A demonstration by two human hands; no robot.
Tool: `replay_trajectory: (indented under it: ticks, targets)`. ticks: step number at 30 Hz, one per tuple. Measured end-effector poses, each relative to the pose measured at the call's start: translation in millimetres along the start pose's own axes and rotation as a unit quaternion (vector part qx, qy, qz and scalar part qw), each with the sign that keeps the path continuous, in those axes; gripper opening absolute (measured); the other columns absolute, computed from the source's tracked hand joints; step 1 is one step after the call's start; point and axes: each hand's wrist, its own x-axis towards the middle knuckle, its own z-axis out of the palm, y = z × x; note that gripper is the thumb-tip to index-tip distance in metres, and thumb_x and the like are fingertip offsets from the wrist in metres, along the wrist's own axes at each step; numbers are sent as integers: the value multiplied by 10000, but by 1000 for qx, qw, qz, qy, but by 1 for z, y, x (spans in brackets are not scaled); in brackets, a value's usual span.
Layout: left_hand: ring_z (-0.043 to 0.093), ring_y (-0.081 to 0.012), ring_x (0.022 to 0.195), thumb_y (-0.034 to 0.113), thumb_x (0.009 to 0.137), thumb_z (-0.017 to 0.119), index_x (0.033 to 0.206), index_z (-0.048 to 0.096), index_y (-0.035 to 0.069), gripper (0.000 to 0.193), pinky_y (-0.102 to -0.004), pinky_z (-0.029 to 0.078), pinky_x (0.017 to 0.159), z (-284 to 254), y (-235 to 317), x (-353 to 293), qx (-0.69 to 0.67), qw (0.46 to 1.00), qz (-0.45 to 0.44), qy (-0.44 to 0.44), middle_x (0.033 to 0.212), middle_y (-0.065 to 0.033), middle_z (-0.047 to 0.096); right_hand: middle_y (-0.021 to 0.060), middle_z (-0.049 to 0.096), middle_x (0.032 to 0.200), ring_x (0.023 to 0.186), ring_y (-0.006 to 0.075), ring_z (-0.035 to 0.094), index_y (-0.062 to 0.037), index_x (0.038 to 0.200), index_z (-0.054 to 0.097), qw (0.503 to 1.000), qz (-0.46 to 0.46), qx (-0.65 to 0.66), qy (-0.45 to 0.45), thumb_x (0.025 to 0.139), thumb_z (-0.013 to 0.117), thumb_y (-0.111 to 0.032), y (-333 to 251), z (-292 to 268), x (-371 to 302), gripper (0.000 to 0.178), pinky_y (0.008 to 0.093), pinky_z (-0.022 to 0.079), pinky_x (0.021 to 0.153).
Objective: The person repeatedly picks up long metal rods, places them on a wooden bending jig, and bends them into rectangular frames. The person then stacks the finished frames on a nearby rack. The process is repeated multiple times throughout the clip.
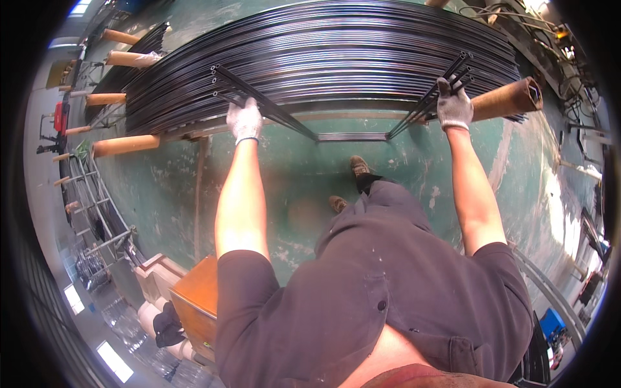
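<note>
Several black metal tubes bent into a wide U (pixel 352 136) hang between my hands, their open ends standing up at both sides. My left hand (pixel 246 120), in a pale work glove, is closed around the left legs of these tubes. On the other side my right hand (pixel 454 107), gloved too and with its thumb raised, grips the right legs. Just beyond them lies a broad stack of long, shiny black tubes (pixel 336 61). The palms and most of the fingers are hidden from view.
Brown cylindrical posts, one thick post (pixel 508 100) by my right hand and others such as this post (pixel 126 145) at left, stick out around the stack. An orange-brown wooden cabinet (pixel 197 297) stands at lower left, near a metal rack (pixel 100 210). My shoes rest on the worn green floor (pixel 297 207).
</note>
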Motion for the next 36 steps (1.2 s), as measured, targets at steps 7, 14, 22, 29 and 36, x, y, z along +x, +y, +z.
replay_trajectory:
  ticks: [7, 14, 22, 29, 36]
  targets:
    - [743, -409, 1162, 343, 1038, 662, 1238, 761, 41, 375, -484, 558, 1033, 36, -75, -18, -66, 997, -32, -9, 1194, -230, 793, 169, 817, 1101, 1076, 375, 772, -132, 1220, 782, 994, -23, 70, -80, 1057, 673, -536, 28, 27, -26, 449, 436, 586, 974]
    - [732, -312, 999, 243, 1017, 725, 1114, 732, 23, 241, -412, 569, 941, 31, -121, -52, -58, 995, 43, 66, 1028, -168, 763, 66, 777, 1136, 1065, 197, 716, -63, 1194, 710, 927, -24, 332, -170, 1089, 663, -73, 91, 96, -85, 116, 326, 537, 1011]
    - [732, -235, 946, 190, 1035, 741, 1164, 744, 51, 189, -358, 571, 913, -138, -141, -122, -107, 962, -4, 250, 1002, -131, 781, -7, 678, 836, 757, 83, 609, -45, 1063, 706, 922, -209, 300, -129, 1071, 651, -8, -99, -37, -67, 67, 268, 525, 718]
    - [714, -247, 1060, 284, 1062, 670, 1172, 720, 38, 275, -371, 544, 985, -158, -271, -258, -132, 966, -97, 202, 1092, -131, 759, 4, 659, 818, 705, 70, 572, -21, 1006, 676, 797, -183, 499, -288, 1059, 655, -32, -270, -103, -85, 58, 237, 474, 640]
    - [657, -182, 795, 199, 1059, 692, 1027, 698, 26, 176, -373, 546, 771, -205, -405, -371, -252, 900, -161, 318, 868, -82, 703, 31, 677, 793, 683, 86, 635, -3, 1047, 706, 756, -298, 504, -293, 1062, 698, -143, -433, -154, -176, 141, 253, 496, 620]
